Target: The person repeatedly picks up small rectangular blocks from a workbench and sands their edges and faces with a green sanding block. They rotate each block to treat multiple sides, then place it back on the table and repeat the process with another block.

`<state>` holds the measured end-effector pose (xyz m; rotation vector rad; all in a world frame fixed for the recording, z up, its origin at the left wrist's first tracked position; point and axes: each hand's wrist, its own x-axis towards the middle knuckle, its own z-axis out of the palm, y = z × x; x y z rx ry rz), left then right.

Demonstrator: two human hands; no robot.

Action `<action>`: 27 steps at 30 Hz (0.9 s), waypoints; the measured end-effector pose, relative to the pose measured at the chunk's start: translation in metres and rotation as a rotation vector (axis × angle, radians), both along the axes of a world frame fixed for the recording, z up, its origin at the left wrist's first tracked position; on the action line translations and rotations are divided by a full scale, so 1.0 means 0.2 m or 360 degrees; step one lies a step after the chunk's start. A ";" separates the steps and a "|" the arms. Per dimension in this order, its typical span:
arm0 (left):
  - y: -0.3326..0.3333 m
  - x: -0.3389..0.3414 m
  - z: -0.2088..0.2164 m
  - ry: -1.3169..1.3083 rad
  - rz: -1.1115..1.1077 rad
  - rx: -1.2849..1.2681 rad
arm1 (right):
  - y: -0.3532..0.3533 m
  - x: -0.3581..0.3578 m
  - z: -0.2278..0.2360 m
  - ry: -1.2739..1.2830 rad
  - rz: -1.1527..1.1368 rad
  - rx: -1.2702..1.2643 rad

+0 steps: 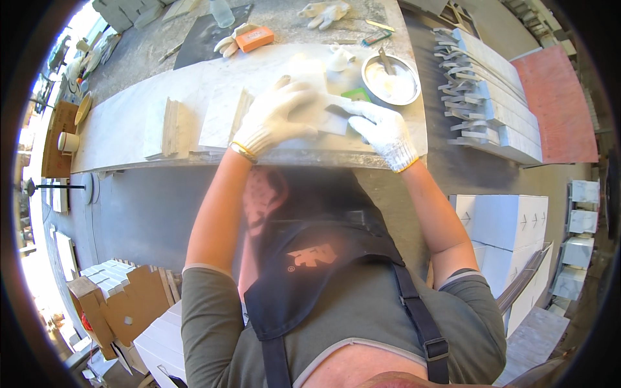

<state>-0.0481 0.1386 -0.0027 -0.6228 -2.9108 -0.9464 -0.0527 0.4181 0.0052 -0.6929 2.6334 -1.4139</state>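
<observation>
Both my hands wear white knit gloves with yellow-trimmed cuffs. My left hand (275, 119) curves over a pale marble tile (328, 123) near the bench's front edge, its thumb apart from the fingers. My right hand (383, 134) is at the tile's right side, index finger reaching left and the other fingers bent. A thin grey shape shows at its fingertips; I cannot tell whether it is a blade or shadow. Behind that hand lies a green pad (356, 95). A metal bowl (409, 96) of white paste with a spatula (386, 61) in it stands at the far right.
Stacked marble tiles (169, 126) stand to the left on the bench (119, 126). Farther back lie an orange box (255, 38), loose gloves (325, 13) and a bottle (222, 13). Right of the bench are long pale slabs (501, 100) and white cartons (501, 220).
</observation>
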 end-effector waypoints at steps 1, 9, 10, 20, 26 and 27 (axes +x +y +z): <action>0.00 0.00 0.00 0.0021 0.0001 0.0003 | 0.00 0.00 0.00 0.0023 -0.0001 0.0033; 0.00 0.00 -0.01 0.0049 0.0021 -0.0031 | -0.03 -0.06 0.00 0.0167 -0.0026 0.0144; 0.00 0.00 -0.01 0.0054 0.0025 -0.0025 | -0.02 -0.03 0.00 0.0098 -0.0011 0.0103; 0.01 0.00 -0.01 0.0062 0.0050 -0.0013 | -0.04 -0.08 0.03 0.0202 -0.0062 0.0183; 0.00 0.01 0.01 0.0003 0.0029 -0.0001 | -0.01 -0.04 0.01 0.0119 0.0127 0.0050; 0.01 0.01 0.01 0.0027 0.0009 0.0020 | -0.01 -0.05 0.01 0.0079 0.0051 0.0103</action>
